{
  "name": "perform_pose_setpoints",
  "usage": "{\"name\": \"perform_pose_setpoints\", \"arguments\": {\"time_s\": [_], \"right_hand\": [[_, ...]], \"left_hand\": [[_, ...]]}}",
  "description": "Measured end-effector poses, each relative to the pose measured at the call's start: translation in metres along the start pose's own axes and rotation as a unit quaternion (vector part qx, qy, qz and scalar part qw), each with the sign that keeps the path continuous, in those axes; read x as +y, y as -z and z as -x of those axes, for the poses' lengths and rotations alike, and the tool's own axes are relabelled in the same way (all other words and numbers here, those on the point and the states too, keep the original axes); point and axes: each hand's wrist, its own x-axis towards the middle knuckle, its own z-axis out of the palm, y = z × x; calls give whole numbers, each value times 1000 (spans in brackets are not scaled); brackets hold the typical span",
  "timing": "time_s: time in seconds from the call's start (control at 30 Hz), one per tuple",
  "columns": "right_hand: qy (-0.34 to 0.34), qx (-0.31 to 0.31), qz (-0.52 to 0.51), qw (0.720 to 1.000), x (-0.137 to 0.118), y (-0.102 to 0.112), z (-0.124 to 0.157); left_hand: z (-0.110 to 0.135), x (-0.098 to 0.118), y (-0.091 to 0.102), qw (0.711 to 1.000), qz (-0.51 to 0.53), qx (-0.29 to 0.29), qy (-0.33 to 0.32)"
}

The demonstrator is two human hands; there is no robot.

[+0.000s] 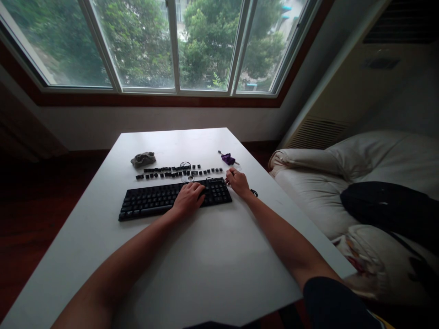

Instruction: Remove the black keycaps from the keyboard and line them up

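Note:
A black keyboard [154,200] lies across the middle of the white table [206,265]. My left hand [188,198] rests flat on its right part, fingers curled lightly over the keys. My right hand [238,182] sits at the keyboard's far right corner, fingers pinched on a small wire tool that I cannot make out clearly. Behind the keyboard, several loose black keycaps [178,172] lie in two rows. A purple tool [227,158] lies just beyond my right hand.
A grey crumpled cloth [143,159] sits at the back left of the table. A bed with white bedding [370,164] and a dark garment [391,205] stands to the right. A wide window [164,45] fills the wall behind.

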Motion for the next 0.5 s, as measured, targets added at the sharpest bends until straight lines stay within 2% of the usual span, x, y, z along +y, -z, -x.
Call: {"name": "perform_pose_setpoints", "arguments": {"time_s": [0.23, 0.33, 0.43, 0.5], "right_hand": [[-78, 19, -132, 988, 9, -8, 2], [-100, 49, -199, 974, 13, -9, -2], [-90, 78, -229, 966, 13, -8, -4], [-70, 65, -236, 967, 9, -9, -2]], "left_hand": [[0, -2, -1, 1000, -5, -2, 1], [0, -2, -1, 1000, -4, 1, 1], [0, -3, -1, 1000, -2, -1, -1], [1, -3, -1, 1000, -1, 0, -3]]}}
